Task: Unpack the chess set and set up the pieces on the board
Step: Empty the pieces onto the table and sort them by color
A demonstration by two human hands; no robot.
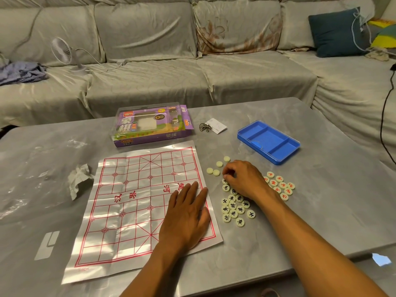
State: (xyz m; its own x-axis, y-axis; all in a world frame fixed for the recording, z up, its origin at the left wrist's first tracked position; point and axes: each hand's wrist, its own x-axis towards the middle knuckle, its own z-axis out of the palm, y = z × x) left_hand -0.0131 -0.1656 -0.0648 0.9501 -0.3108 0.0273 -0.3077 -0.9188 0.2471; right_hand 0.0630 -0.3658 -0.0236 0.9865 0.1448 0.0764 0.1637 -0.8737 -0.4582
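Glossy creased board (137, 202) under flat left hand (186, 219); right hand (244, 179) pinching round pieces (233, 209).

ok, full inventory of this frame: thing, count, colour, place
paper board: 1, white with red grid, table centre
black-marked pieces: about a dozen, cream, right of board
red-marked pieces: about ten, cream, far right
face-down pieces: 4, cream, above right hand
tray: 1, blue, empty
box: 1, purple, behind board
metal rings: beside white card
crumpled paper: 1, white, left of board
fan: 1, white, sofa
left hand: flat on board
right hand: pinching a piece
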